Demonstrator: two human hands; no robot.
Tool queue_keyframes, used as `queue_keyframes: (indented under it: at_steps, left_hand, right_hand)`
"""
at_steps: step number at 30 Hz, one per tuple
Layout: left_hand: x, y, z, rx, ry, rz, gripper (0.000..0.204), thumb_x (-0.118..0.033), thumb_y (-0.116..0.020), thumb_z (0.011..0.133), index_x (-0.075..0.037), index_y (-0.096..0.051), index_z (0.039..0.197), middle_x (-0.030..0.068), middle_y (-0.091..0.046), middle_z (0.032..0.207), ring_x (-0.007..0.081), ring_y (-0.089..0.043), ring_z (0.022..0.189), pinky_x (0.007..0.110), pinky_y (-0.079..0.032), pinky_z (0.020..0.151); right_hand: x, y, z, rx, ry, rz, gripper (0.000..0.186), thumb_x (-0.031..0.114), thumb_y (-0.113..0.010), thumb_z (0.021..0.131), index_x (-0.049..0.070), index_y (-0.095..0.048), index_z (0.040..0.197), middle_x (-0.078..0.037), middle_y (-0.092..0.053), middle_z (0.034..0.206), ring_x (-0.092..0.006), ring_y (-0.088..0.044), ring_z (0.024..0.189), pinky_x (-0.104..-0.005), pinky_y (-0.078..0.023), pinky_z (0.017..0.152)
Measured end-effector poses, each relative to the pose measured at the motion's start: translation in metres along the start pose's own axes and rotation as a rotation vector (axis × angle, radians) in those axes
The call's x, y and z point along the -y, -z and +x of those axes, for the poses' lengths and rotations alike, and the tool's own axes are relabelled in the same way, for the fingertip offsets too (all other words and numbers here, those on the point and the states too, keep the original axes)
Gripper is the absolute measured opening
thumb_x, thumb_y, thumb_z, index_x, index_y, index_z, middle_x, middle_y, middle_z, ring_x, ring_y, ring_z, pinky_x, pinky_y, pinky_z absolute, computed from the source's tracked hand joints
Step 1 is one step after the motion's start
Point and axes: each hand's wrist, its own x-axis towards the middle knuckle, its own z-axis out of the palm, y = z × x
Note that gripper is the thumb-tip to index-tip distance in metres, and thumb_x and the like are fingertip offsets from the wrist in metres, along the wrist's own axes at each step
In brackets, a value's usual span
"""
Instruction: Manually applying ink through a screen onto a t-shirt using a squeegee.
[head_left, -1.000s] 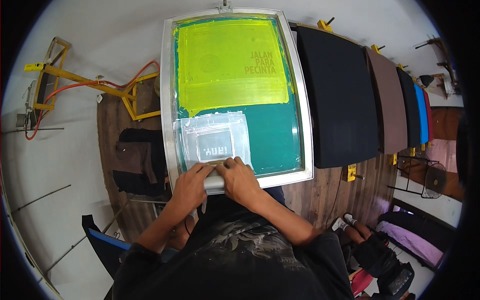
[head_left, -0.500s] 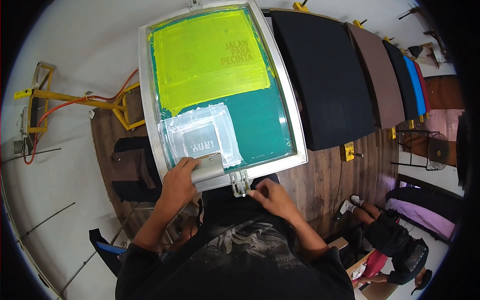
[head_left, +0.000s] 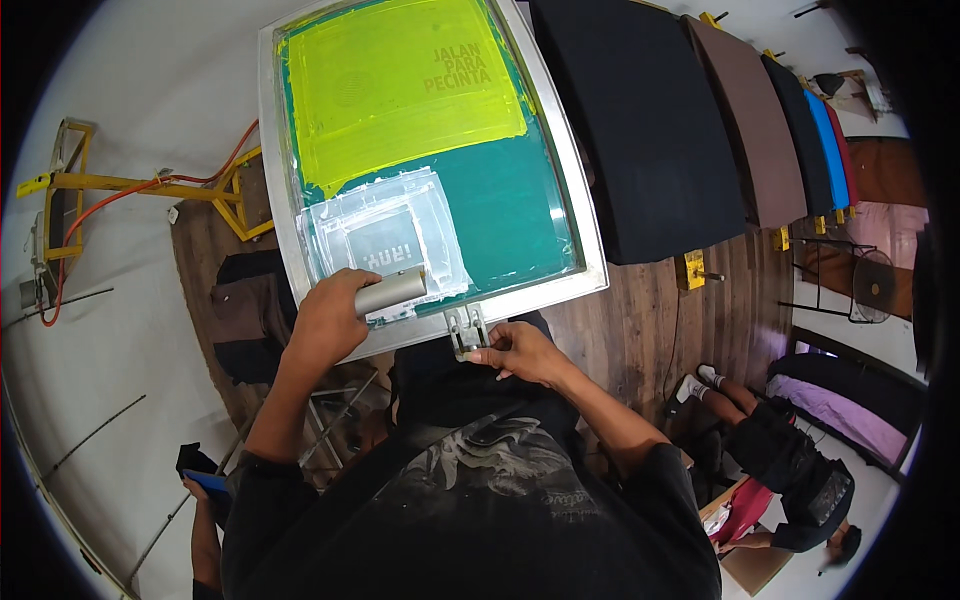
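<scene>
A screen-printing frame [head_left: 590, 220] with a pale metal rim lies in front of me. Its green mesh [head_left: 505, 220] carries a large bright yellow ink area [head_left: 400, 110] at the far side and a smaller whitish-grey ink patch [head_left: 440, 235] near its left front corner. My left hand [head_left: 328, 312] is closed around one end of a silver squeegee [head_left: 392, 290], which rests over the near side of the whitish patch. With bent fingers, my right hand [head_left: 525, 353] grips the lower end of a metal clamp [head_left: 466, 328] at the frame's near edge.
Fabric-covered boards, black [head_left: 640, 130], brown [head_left: 745, 130] and blue [head_left: 818, 130], line up to the right. At the left stands a yellow metal arm [head_left: 150, 183] with an orange hose [head_left: 110, 205]. One person [head_left: 800, 480] is at lower right; another's forearm [head_left: 207, 530] shows at lower left.
The frame sits higher and slightly left in view. My right fingers have come in closer on the clamp. Another person's forearm has appeared at lower left, by the blue item.
</scene>
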Motion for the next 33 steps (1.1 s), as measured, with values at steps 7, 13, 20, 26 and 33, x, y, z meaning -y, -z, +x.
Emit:
queue_keyframes:
  at_steps: [7,13,20,26,33]
  left_hand:
    - [-0.003,0.010,0.000,0.032,0.032,-0.044,0.044,0.009,-0.061,0.069,-0.002,-0.066,0.111,0.0194,-0.067,0.107,0.0398,-0.062,0.102,0.044,-0.049,0.091]
    - [-0.010,0.017,-0.003,0.037,0.018,-0.028,0.044,0.009,-0.061,0.069,-0.001,-0.066,0.112,0.0204,-0.067,0.107,0.0407,-0.063,0.101,0.045,-0.049,0.092]
    - [-0.013,0.018,-0.004,0.030,0.041,-0.031,0.045,0.009,-0.062,0.069,-0.001,-0.067,0.113,0.0208,-0.067,0.107,0.0403,-0.063,0.102,0.044,-0.049,0.092]
    - [-0.015,0.021,-0.001,0.069,0.053,-0.031,0.046,0.009,-0.063,0.068,-0.001,-0.067,0.113,0.0205,-0.068,0.108,0.0401,-0.063,0.102,0.044,-0.049,0.091]
    - [-0.011,0.020,0.000,0.063,0.032,-0.037,0.043,0.009,-0.063,0.069,-0.001,-0.066,0.110,0.0204,-0.067,0.105,0.0397,-0.063,0.101,0.044,-0.049,0.092]
  right_hand:
    - [-0.001,-0.001,0.000,-0.036,0.058,-0.235,0.047,0.042,-0.077,0.086,0.003,-0.054,0.072,-0.002,-0.056,0.062,-0.0103,-0.052,0.053,-0.0276,-0.047,0.050]
    - [0.002,-0.005,-0.002,-0.081,0.134,-0.276,0.048,0.041,-0.073,0.090,0.004,-0.053,0.066,-0.003,-0.051,0.056,-0.0124,-0.048,0.050,-0.0311,-0.040,0.048]
    - [0.008,-0.007,-0.004,-0.090,0.197,-0.258,0.046,0.039,-0.072,0.091,0.002,-0.057,0.067,-0.003,-0.049,0.055,-0.0121,-0.044,0.052,-0.0318,-0.037,0.050]
    - [-0.003,-0.008,0.000,-0.115,0.172,-0.283,0.047,0.040,-0.073,0.090,0.002,-0.057,0.067,-0.003,-0.049,0.054,-0.0123,-0.045,0.052,-0.0322,-0.037,0.049]
    - [0.006,-0.009,-0.005,-0.117,0.094,-0.234,0.044,0.033,-0.074,0.089,-0.004,-0.060,0.071,-0.012,-0.052,0.058,-0.0188,-0.049,0.056,-0.0378,-0.043,0.056]
